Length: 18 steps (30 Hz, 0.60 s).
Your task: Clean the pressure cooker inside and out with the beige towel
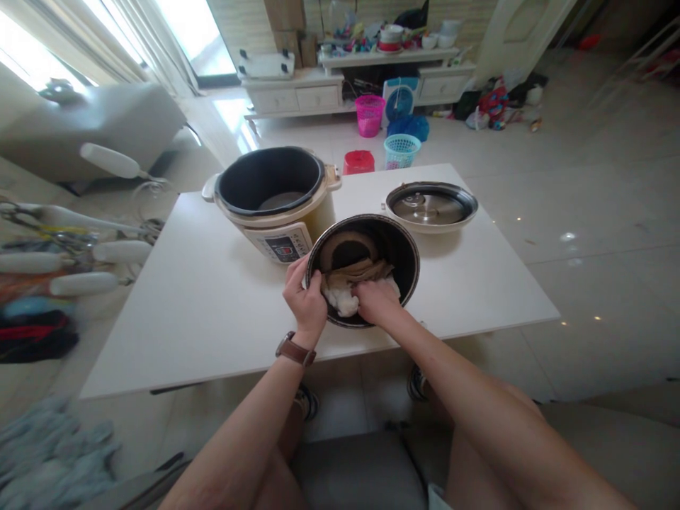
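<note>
My left hand [307,300] grips the left rim of a dark inner pot [405,260], thumb inside the edge. The pot is tilted so its mouth faces me. Inside it, my right hand [376,300] is closed on a cloth [366,272], brown and white, bunched against the lower wall; the fingertips are partly hidden. Behind and left of the pot stands the electric pressure cooker body [276,223], open at the top. Its lid [433,212] lies upside down on the table at the right, apart from both hands.
The white table [207,312] spans the space before me, its front edge close to my knees. Beyond it on the floor are a red stool [359,161], a light blue basket [402,150] and a pink basket [370,117]. A grey fluffy heap [53,453] lies at lower left.
</note>
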### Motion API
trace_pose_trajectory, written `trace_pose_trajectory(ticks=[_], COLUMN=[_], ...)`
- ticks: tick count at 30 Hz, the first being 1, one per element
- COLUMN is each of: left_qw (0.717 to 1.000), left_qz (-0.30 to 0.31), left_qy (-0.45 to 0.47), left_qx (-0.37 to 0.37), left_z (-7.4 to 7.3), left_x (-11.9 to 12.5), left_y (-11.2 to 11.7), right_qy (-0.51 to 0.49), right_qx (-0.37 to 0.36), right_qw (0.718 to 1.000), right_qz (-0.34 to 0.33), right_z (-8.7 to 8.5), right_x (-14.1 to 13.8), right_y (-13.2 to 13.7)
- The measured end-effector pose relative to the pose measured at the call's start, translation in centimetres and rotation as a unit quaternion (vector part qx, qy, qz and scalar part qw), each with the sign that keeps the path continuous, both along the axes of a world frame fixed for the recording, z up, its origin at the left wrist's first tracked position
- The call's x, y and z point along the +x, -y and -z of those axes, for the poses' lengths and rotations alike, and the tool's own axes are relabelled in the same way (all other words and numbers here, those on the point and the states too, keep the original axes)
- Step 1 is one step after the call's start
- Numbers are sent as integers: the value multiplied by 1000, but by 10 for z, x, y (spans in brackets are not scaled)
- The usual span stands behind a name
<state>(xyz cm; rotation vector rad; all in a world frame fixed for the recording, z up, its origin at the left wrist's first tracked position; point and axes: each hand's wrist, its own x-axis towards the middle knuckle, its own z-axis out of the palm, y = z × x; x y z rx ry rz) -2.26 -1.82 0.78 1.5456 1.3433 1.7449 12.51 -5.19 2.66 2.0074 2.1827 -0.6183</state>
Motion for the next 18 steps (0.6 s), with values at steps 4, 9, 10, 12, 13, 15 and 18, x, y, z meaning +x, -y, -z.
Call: trace_pose_trajectory(ticks=[4, 9, 10, 12, 13, 15, 18], left_qw=[1000, 998, 998, 998, 998, 999, 998], left_qz=[20, 36, 38, 40, 40, 36, 49], left_qy=[-13, -36, -38, -32, -26, -10, 1], left_qx=[13, 25, 26, 29, 32, 36, 31], left_z=[-2, -5, -5, -4, -4, -2, -1], left_x=[2, 8, 9, 9, 9, 8, 2], left_y=[1, 10, 12, 15, 15, 13, 6], right_qy=[-16, -143, -155, -146, -127, -75, -11], right_qx=[10, 26, 27, 22, 14, -6, -16], right_qw=[1000, 987, 985, 988, 991, 997, 1000], right_qz=[23, 71, 69, 49, 35, 14, 10], right_z=[1, 3, 2, 1, 0, -2, -1], right_x=[-3, -20, -21, -19, -16, -9, 2], right_y=[0, -6, -6, -5, -4, -1, 3])
